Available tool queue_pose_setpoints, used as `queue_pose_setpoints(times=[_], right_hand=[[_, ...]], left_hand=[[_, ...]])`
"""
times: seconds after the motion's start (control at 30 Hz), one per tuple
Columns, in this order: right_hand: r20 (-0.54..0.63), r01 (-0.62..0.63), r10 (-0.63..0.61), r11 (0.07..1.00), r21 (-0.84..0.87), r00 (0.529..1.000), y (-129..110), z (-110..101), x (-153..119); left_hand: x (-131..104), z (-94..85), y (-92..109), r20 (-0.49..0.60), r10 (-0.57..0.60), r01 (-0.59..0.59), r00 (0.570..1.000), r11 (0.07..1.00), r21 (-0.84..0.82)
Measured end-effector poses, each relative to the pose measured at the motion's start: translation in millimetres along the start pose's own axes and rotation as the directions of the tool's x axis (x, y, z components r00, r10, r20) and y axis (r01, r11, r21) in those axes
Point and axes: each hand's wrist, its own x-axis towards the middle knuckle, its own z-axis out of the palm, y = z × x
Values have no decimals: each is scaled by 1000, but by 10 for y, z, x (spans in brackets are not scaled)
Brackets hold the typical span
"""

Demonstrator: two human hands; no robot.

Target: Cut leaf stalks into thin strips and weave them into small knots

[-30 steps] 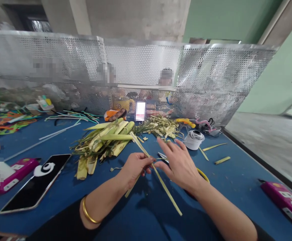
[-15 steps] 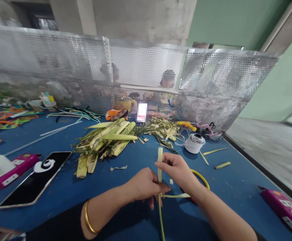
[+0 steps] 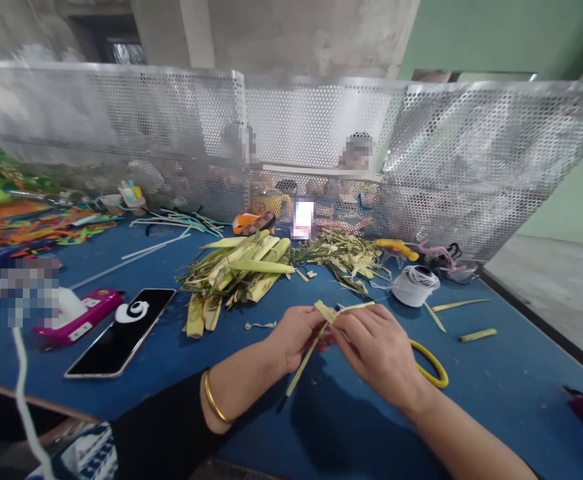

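Observation:
Over the blue table (image 3: 251,427), both hands are close together on narrow pale-green plant strips (image 3: 301,371). My left hand (image 3: 294,337), with a gold bangle at the wrist, pinches the strips where they cross. Across from it, my right hand (image 3: 374,343) has its fingers closed on the same strips, beside a short folded end. One strip hangs down toward me, and another runs out behind my right fingers. My left fingertips are partly hidden. A yellow loop (image 3: 441,377) lies on the table, partly behind my right wrist.
Behind the hands lie a pile of green husks (image 3: 241,273) and dry scraps (image 3: 344,257). A spool of white cord (image 3: 414,287) stands right of them. To the left are a phone (image 3: 121,333) and a magenta power strip (image 3: 91,317). A perforated metal screen (image 3: 296,127) closes the back.
The upright strip is now folded over and tilted between my hands. My right hand has turned palm-down over it. The view has swung left, and a white cord shows at lower left.

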Motion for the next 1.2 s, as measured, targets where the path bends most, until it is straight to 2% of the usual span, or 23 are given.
queue_pose_setpoints(times=[0.1,0.23,0.33,0.43,0.53,0.63,0.73,0.87,0.97,1.1,1.2], right_hand=[[11,25,-24,996,-88,1000,-25,14,4],[-16,-112,111,986,-125,994,-12,39,-17],[-21,-136,134,983,-121,991,2,41,-18],[11,-59,61,988,-145,998,-10,47,-7],[50,-11,19,987,-159,999,-39,53,-1],[58,-14,23,989,-145,998,-72,27,6],[75,38,-28,991,-126,997,-100,-14,22],[201,187,-163,976,-108,966,-105,5,24],[247,211,-174,969,-130,953,-89,56,4],[166,118,-107,991,-55,980,-82,94,-27],[22,-128,126,982,142,992,-74,114,-43]], left_hand=[[6,-8,43,-31,23,-25,999,997,-74],[-20,-10,101,6,14,-14,1000,995,-98],[-47,-5,139,44,-13,21,999,985,-171],[-64,1,159,64,10,5,998,973,-231],[-65,4,154,38,63,-55,997,983,-173],[-49,-6,126,-1,84,-83,996,989,-119],[-30,-27,91,16,127,-124,992,986,-109],[-13,-38,45,39,143,-139,989,986,-96],[-8,-22,12,23,134,-131,991,987,-95],[-14,4,-6,46,134,-131,990,989,-75],[-22,7,4,23,154,-153,988,988,-24]])
